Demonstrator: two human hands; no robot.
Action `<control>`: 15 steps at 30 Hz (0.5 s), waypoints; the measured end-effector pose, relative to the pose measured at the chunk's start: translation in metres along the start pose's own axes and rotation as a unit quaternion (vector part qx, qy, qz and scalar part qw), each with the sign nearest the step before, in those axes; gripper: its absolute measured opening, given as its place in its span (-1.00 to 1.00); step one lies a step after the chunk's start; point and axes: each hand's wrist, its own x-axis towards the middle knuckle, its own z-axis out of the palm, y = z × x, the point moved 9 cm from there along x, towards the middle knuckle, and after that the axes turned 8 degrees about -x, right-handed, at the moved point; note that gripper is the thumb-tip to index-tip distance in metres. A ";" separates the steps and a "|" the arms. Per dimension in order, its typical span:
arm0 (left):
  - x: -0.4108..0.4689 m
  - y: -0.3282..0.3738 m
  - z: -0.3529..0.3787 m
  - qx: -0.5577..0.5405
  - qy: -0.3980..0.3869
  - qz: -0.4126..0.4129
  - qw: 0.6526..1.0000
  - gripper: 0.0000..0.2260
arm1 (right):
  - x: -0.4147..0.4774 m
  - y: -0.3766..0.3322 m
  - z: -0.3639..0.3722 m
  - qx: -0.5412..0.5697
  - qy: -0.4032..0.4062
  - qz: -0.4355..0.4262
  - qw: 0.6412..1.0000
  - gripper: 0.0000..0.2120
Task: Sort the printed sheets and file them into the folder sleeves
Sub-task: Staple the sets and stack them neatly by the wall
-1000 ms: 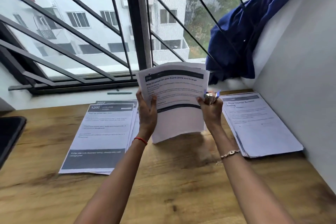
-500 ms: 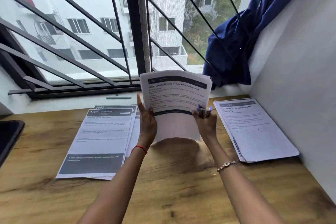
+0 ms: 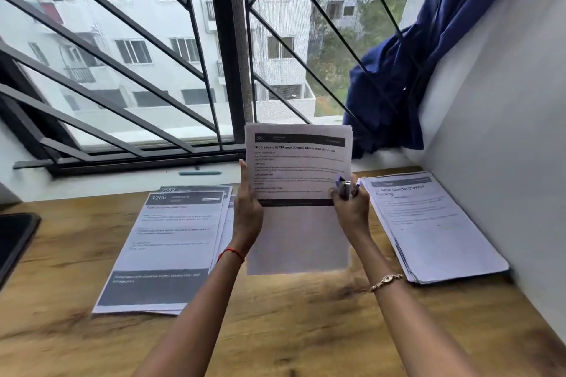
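Gripping printed sheets at both edges with left hand and right hand, now straightened from a tilt; likely squaring for sorting.

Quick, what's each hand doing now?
Left hand: holds the printed sheets by the left edge.
Right hand: holds their right edge plus a small silvery object.

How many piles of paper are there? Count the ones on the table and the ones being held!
Piles lying on the table: 2 (left pile, right pile)
Piles held up by the left hand and right hand: 1 (held pile)
Total: 3 piles
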 end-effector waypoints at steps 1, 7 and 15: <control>0.001 -0.001 0.000 0.008 -0.003 -0.007 1.000 -0.47 | 0.002 0.003 0.002 0.002 -0.007 0.008 1.000 -0.85; -0.025 -0.053 0.015 0.031 -0.086 -0.162 0.982 -0.46 | -0.010 0.043 0.022 -0.050 -0.078 0.073 0.993 -0.67; -0.059 -0.120 0.018 0.071 -0.159 -0.220 0.960 -0.41 | -0.028 0.110 0.038 -0.190 -0.150 0.163 0.956 -0.65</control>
